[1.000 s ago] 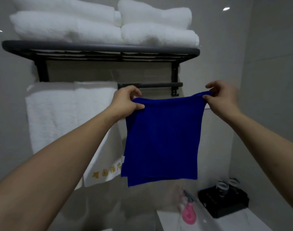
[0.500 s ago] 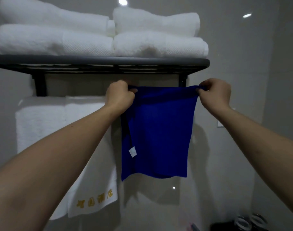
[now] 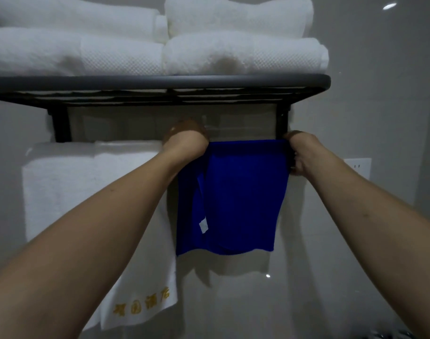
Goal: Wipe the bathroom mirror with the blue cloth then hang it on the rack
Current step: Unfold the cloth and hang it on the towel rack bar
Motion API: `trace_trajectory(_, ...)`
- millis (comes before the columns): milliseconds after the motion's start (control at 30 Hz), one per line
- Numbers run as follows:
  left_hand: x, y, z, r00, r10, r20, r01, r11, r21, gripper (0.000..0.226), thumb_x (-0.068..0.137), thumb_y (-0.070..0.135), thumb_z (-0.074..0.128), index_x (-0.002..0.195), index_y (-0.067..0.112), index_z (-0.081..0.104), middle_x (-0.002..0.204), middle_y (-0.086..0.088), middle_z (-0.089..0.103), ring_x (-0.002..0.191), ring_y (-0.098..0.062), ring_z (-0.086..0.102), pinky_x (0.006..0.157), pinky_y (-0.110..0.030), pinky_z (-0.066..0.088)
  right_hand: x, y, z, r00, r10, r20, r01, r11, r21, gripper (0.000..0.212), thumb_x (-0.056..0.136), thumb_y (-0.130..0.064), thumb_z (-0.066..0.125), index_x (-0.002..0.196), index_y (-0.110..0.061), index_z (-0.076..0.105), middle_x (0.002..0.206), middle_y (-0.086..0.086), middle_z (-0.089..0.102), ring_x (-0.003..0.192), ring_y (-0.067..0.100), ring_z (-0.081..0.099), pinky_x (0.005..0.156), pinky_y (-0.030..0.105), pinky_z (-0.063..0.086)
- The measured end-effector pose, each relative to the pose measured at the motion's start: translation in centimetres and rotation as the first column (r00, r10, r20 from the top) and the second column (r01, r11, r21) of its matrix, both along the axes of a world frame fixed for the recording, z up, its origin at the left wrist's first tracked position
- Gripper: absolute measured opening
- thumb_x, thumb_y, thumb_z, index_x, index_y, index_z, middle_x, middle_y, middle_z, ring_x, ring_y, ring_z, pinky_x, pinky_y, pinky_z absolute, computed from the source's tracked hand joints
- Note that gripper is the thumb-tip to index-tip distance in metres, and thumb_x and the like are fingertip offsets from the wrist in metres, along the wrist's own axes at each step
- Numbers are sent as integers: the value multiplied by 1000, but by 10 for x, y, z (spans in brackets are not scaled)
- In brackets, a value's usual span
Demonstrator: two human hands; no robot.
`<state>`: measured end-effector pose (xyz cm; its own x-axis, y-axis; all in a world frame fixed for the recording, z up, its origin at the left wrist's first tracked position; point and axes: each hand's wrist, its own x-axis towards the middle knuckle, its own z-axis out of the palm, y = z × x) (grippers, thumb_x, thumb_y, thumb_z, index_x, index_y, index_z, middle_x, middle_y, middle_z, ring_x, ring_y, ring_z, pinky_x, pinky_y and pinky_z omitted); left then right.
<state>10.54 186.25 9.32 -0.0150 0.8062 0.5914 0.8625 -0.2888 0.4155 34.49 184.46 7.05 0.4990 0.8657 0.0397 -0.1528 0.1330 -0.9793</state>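
grey wall (image 3: pixel 356 241), blue cloth (image 3: pixel 238 192) now draped over rack (image 3: pixel 160 81)

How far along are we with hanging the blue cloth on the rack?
Nearly done. The blue microfibre cloth already drapes over the lower bar of the black metal towel rack, beside the white hanging towel. The left hand and right hand grip its top corners. Left: let go. The mirror is out of view, so I can't confirm wiping.
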Motion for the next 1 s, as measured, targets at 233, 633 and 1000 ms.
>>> trace_trajectory(233, -3, -4, -3, 997, -10, -76, 10, 1000, 8, 30, 95, 14, 50, 116, 15, 71, 121, -13, 67, 107, -34, 63, 93, -44, 54, -2, -14, -22, 897, 272, -347, -195, 951, 240, 16, 97, -19, 68, 112, -13, 69, 92, 10, 74, 85, 26, 70, 71, 42, 65)
trace_trajectory(633, -3, -5, -2, 992, -6, -125, 4, 1000, -17, 39, 96, 14, 45, 128, 19, 66, 134, -12, 62, 118, -35, 59, 97, -44, 51, 1, -20, -66, 634, 625, -455, -346, 756, 556, 18, 94, 2, 51, 105, -11, 55, 85, 8, 63, 73, 20, 64, 74, 33, 58)
trace_trajectory(1000, -9, -12, -31, 998, -59, -3, 58, 962, 266, 30, 93, 8, 49, 119, 13, 63, 111, -12, 65, 97, -31, 60, 76, -37, 46, -17, -20, -85, 643, 513, -569, -315, 854, 413, 26, 95, 10, 52, 80, -11, 56, 70, 5, 59, 51, 15, 56, 52, 27, 55)
